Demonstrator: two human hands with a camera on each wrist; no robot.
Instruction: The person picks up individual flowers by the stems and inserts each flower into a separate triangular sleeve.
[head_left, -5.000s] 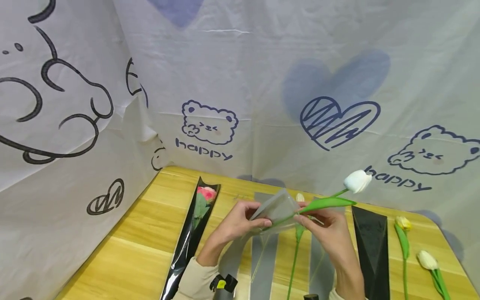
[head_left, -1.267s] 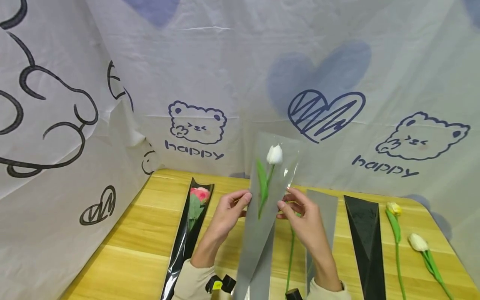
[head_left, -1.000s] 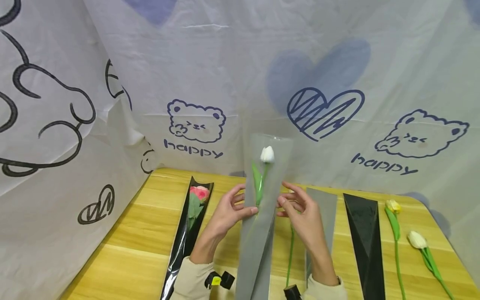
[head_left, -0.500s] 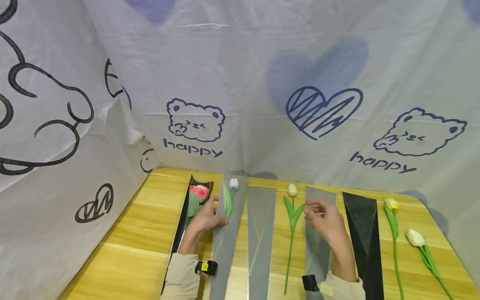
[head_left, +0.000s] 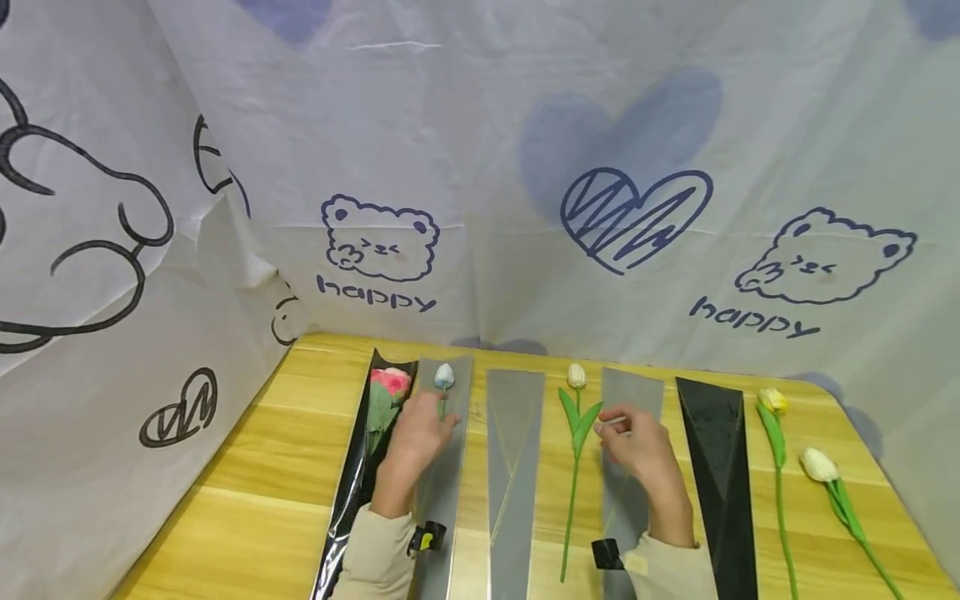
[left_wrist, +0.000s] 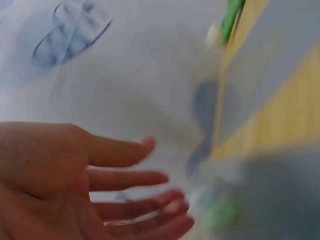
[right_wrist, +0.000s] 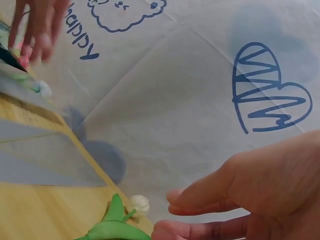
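My left hand [head_left: 416, 435] is over the grey flower sleeve [head_left: 441, 487] on the left, its fingers loose and holding nothing. Inside that sleeve lies a white tulip [head_left: 444, 376], its stem partly hidden by the hand. In the left wrist view the fingers [left_wrist: 131, 180] extend apart from the blurred sleeve. My right hand [head_left: 643, 446] hovers over another grey sleeve [head_left: 632, 387], with thumb and fingers slightly parted and nothing between them. Just left of its fingertips lies a bare white tulip [head_left: 576, 376] with green leaves, one leaf tip close to the fingers.
A black sleeve [head_left: 352, 487] with a pink rose [head_left: 391, 382] lies far left. Between the hands is a flat grey sleeve [head_left: 513, 467]. To the right lie a black sleeve [head_left: 716, 458], a yellow tulip [head_left: 772, 401] and another white tulip [head_left: 819, 465]. A printed cloth [head_left: 510, 275] stands behind the table.
The white tulip went into a grey sleeve, which was carried left and laid beside the rose. My left hand has let go of it. My right hand has moved right, beside the bare tulip.
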